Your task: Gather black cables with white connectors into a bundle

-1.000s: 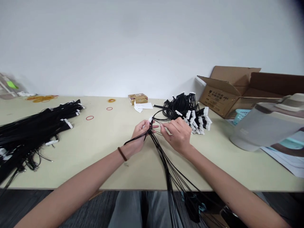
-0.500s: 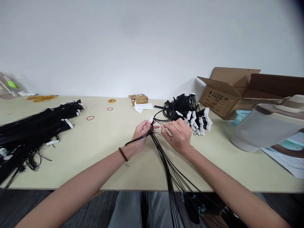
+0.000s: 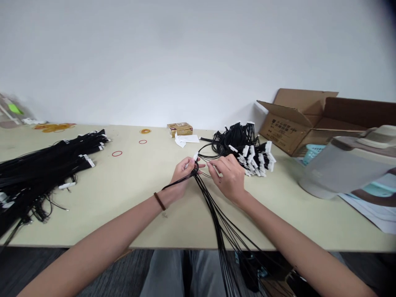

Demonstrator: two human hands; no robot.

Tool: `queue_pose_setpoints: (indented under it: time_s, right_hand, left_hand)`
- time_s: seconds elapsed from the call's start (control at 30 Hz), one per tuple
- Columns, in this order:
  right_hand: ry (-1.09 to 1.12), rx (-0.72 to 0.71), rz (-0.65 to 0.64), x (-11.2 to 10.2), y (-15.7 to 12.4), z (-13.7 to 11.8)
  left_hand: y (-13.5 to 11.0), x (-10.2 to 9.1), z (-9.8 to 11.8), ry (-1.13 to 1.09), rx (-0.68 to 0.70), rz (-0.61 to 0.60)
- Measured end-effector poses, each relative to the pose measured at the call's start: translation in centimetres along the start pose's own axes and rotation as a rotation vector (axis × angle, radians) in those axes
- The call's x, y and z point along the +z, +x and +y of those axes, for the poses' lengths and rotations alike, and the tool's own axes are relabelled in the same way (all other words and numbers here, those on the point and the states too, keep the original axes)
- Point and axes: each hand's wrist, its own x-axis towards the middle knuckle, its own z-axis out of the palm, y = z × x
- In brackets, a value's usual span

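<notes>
My left hand (image 3: 182,175) grips a bundle of thin black cables (image 3: 210,202) close to a white connector (image 3: 195,156), which sticks up above the thumb. Some strands bend back over the left wrist; the rest hang down past the table's front edge. Just to the right, my right hand (image 3: 229,175) is closed, thumb and index finger pinched together beside the bundle. Thin strands run near those fingertips, but what lies between them is too small to make out. Behind the right hand lies a coiled pile of black cables with white connectors (image 3: 252,152).
At the left, a long heap of black cables (image 3: 46,169) covers the table (image 3: 130,214). A small gold box (image 3: 180,129), white paper (image 3: 188,139) and red rubber bands (image 3: 116,153) lie farther back. An open cardboard box (image 3: 287,128) and a large grey jug (image 3: 337,165) stand right.
My right hand has shifted slightly left, nearer the bundle, still pinched. My left hand keeps its grip on the cables, almost in the same place.
</notes>
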Motion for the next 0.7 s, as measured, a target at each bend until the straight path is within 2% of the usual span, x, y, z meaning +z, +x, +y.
queue_pose_setpoints:
  time_s: [0.43, 0.57, 0.7]
  right_hand:
    - [-0.061, -0.014, -0.043, -0.02, 0.02, -0.14]
    - [0.004, -0.007, -0.056, -0.03, 0.2, -0.07]
    - [0.173, -0.017, -0.154, 0.21, 0.29, 0.25]
  left_hand:
    - [-0.23, 0.54, 0.39, 0.085, -0.024, -0.06]
    - [-0.22, 0.37, 0.45, 0.13, -0.033, -0.067]
    - [-0.09, 0.07, 0.42, 0.221, 0.011, -0.094]
